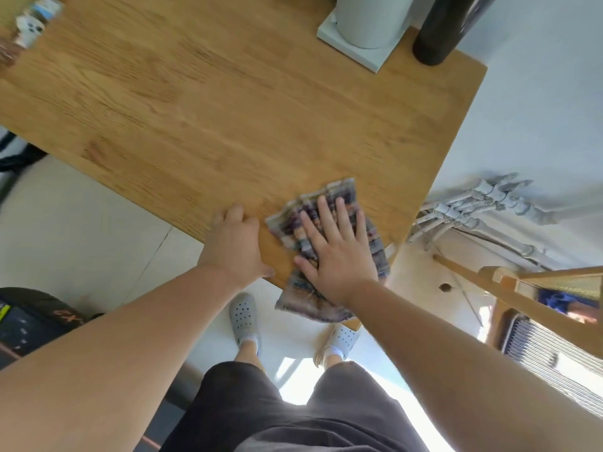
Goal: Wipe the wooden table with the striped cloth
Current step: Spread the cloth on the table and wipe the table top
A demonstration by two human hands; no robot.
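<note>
The wooden table fills the upper half of the head view. The striped cloth lies crumpled at the table's near right corner, and part of it hangs over the near edge. My right hand rests flat on the cloth with its fingers spread, pressing it to the wood. My left hand grips the near edge of the table just left of the cloth, fingers curled over the top and thumb at the edge.
A white cylinder on a pale square base and a dark bottle stand at the table's far right. Small items sit at the far left. A wooden chair stands to the right, white pipes beyond it.
</note>
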